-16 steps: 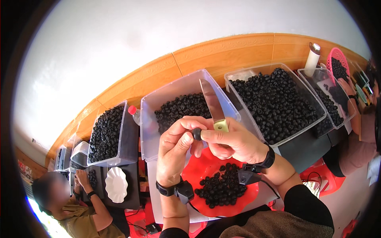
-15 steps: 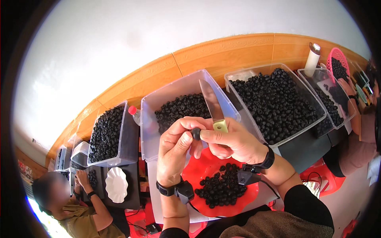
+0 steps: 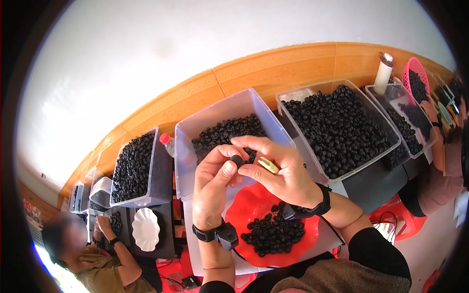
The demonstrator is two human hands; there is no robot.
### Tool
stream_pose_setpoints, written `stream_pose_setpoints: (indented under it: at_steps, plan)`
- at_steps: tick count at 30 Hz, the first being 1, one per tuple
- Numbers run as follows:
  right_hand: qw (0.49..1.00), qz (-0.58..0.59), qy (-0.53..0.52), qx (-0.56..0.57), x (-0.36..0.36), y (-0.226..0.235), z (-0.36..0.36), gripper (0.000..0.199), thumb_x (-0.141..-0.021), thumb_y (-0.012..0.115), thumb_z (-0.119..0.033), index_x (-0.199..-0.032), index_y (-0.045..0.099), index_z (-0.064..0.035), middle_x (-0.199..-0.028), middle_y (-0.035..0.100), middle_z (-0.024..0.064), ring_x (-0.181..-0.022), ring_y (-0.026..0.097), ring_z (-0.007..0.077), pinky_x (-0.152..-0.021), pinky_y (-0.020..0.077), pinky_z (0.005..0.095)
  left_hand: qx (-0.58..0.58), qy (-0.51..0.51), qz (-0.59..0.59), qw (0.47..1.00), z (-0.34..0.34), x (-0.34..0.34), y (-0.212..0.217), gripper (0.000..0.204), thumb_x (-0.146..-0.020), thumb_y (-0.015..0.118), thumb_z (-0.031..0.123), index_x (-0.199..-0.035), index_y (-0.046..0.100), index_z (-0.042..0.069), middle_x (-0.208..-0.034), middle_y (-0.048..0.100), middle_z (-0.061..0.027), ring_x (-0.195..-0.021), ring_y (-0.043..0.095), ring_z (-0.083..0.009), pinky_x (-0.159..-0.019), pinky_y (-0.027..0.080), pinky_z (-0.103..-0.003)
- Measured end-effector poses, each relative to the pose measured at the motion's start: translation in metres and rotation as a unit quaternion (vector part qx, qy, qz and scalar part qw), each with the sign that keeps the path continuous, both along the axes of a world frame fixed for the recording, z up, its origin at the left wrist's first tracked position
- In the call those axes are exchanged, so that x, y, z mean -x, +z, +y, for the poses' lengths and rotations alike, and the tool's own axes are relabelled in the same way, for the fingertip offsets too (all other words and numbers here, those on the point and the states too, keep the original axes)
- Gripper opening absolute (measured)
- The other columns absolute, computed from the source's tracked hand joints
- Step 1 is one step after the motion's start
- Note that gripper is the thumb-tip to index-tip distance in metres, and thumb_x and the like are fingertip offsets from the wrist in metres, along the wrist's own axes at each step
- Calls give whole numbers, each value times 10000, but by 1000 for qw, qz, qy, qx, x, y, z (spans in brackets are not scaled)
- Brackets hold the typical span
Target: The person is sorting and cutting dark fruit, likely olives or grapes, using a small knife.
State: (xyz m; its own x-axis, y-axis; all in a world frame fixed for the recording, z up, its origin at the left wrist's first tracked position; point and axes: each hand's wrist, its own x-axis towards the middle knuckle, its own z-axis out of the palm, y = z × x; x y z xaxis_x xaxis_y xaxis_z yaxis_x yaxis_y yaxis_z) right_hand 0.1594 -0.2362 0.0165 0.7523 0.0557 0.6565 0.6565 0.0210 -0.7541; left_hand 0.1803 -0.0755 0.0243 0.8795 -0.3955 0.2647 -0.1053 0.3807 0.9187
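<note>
From my seat, most of the small dark piece (image 3: 237, 160) sits behind the pinching fingertips of the left hand (image 3: 211, 188) and right hand (image 3: 281, 171). The yellowish handle (image 3: 268, 165) shows only a stub; I cannot tell what continues inside the right fist (a blade, if any, is out of sight). My forearms cover part of the red dish (image 3: 244, 202). The pink basket (image 3: 415, 73) is cut by the dark rim, its contents too small to identify.

left hand (image 3: 212, 188), right hand (image 3: 283, 171), fingers pinched together
</note>
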Motion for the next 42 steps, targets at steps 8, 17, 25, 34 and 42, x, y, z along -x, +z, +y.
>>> stream_pose_setpoints:
  at_steps: [8,17,25,34,42]
  plan:
    - [993,-110,-18,37,-5,-4,0,394,-807,637,50,-1182,553,-36,-1029,666,112,-795,669,172,-686,531,249,52,-86,28,995,-3,1,-4,299,-909,587,236,-1099,539,10,-989,633,-99,-931,600,-184,-842,461,-326]
    - [962,-169,-145,155,-7,-12,-2,409,-753,652,62,-1141,624,-65,-832,669,117,-664,666,209,-539,518,268,132,-126,104,978,-3,-7,-11,237,-933,549,189,-1113,543,36,-993,628,-93,-940,616,-186,-814,495,-321]
    - [984,-108,-115,81,1,-1,-2,298,-790,719,-122,-1038,577,-38,-750,633,93,-592,623,227,-538,492,295,146,33,68,986,2,-12,-10,172,-917,574,142,-1053,577,37,-960,626,-92,-782,601,-152,-742,499,-277]
    - [988,-49,-88,120,0,6,-5,381,-849,659,-114,-1198,526,-35,-931,650,131,-719,656,229,-625,509,286,89,24,20,996,8,-12,-4,130,-908,575,113,-1016,572,40,-936,646,-107,-776,592,-160,-723,486,-280]
    - [990,-118,-34,76,-14,-5,-1,370,-791,624,79,-1141,585,-35,-939,662,122,-708,622,146,-622,499,243,15,-46,15,999,11,-12,-8,211,-866,622,121,-1035,550,17,-971,643,-118,-838,596,-166,-709,459,-268]
